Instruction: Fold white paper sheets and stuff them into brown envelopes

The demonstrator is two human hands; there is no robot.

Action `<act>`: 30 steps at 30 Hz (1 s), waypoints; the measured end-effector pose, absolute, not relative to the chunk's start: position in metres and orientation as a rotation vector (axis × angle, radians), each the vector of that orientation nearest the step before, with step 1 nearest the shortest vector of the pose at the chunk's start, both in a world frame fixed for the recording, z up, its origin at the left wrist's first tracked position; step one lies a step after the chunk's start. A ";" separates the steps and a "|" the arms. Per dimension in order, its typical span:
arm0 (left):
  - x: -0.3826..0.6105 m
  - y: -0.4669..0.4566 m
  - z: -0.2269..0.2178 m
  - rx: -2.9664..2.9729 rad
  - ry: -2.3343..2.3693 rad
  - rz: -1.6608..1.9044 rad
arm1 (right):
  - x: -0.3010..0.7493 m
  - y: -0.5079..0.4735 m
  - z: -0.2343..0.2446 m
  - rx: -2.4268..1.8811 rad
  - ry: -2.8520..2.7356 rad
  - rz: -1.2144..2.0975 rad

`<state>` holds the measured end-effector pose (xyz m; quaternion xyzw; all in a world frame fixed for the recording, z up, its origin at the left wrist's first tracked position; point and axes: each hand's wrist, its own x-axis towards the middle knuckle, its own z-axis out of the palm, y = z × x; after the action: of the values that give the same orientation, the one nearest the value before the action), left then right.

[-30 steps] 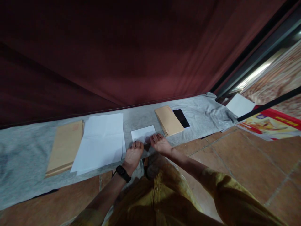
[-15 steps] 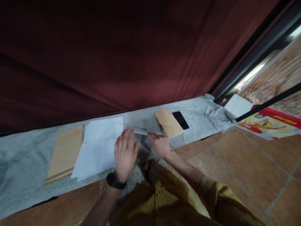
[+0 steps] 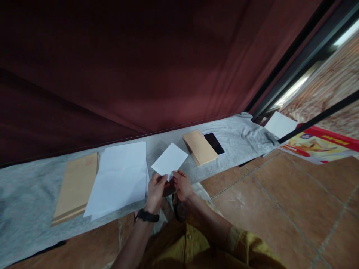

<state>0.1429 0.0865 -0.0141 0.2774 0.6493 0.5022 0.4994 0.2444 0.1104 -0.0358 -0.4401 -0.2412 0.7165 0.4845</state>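
Observation:
Between my two hands is a folded sheet of white paper (image 3: 169,158), tilted so its broad face shows. My left hand (image 3: 157,188) pinches its near corner with thumb and fingers. Just beside it, my right hand (image 3: 182,183) grips the same near end. Left of my hands lie several larger white paper sheets (image 3: 119,175), partly over a stack of brown envelopes (image 3: 77,186). Beyond my right hand rests a smaller stack of brown envelopes (image 3: 200,147), touching a dark-screened phone or tablet (image 3: 214,144).
A grey cloth (image 3: 241,130) covers the long narrow surface under the papers. Behind it hangs a dark red curtain (image 3: 157,82). At right, a red and yellow printed box (image 3: 322,144) and a white sheet (image 3: 280,124) lie near a black bar (image 3: 316,119). Tiled floor (image 3: 269,216) is below.
The folded paper was nearly edge-on and is now turned to show its broad face. My left hand has gone from spread fingers to a pinch, and both hands have drawn closer together.

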 end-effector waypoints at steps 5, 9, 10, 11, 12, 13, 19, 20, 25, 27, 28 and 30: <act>0.118 0.105 -0.014 0.744 1.637 1.151 | 0.260 0.110 -0.042 -1.096 -0.728 1.807; 0.108 0.114 -0.020 0.807 1.707 1.107 | 0.285 0.104 -0.049 -1.149 -0.961 1.722; 0.107 0.115 -0.021 0.820 1.714 1.099 | 0.292 0.101 -0.050 -1.171 -1.020 1.653; 0.108 0.116 -0.023 0.832 1.715 1.091 | 0.298 0.098 -0.050 -1.190 -1.065 1.584; 0.109 0.116 -0.024 0.841 1.711 1.086 | 0.305 0.096 -0.049 -1.205 -1.122 1.508; 0.109 0.116 -0.025 0.847 1.702 1.084 | 0.310 0.094 -0.048 -1.214 -1.201 1.427; 0.109 0.120 -0.025 0.855 1.654 1.064 | 0.327 0.098 -0.038 -1.196 -2.089 0.570; 0.108 0.121 -0.025 0.858 1.655 1.052 | 0.326 0.100 -0.038 -1.200 -2.169 0.462; 0.111 0.123 -0.032 0.916 1.718 1.005 | 0.321 0.105 -0.042 -1.176 -2.418 0.236; 0.114 0.123 -0.035 0.960 1.759 0.983 | 0.321 0.105 -0.045 -1.154 -2.487 0.231; 0.114 0.123 -0.036 0.985 1.780 0.972 | 0.321 0.105 -0.047 -1.147 -2.512 0.230; 0.116 0.124 -0.037 1.033 1.827 0.962 | 0.321 0.106 -0.051 -1.145 -2.536 0.232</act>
<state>0.1159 0.1236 -0.0367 0.4092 0.7238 0.3811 0.4043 0.3206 0.1057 -0.0505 -0.4037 -0.8945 0.0817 0.1738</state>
